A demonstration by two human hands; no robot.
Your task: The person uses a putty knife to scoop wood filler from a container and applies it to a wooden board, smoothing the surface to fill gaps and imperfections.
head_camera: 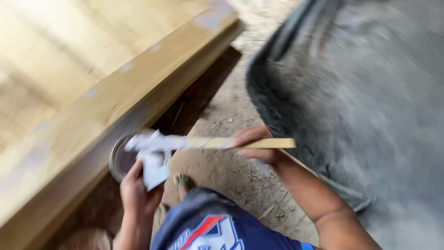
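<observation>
My right hand point(256, 144) grips a flat wooden stick point(208, 143) near its bare end; the stick lies level and its far end is coated in white paste. My left hand point(134, 187) holds a small flat white scraper or card point(154, 170) right under that coated end, touching the paste. Just behind them a round metal tin point(118, 159) sits low beside a long wooden board point(92, 111). The whole view is motion-blurred.
The wooden board has pale filler patches along its edge and runs diagonally across the left. A large dark grey heap point(365, 92) fills the right side. Below lie sandy ground point(226, 171), my foot in a green sandal point(181, 181) and my blue shorts point(217, 229).
</observation>
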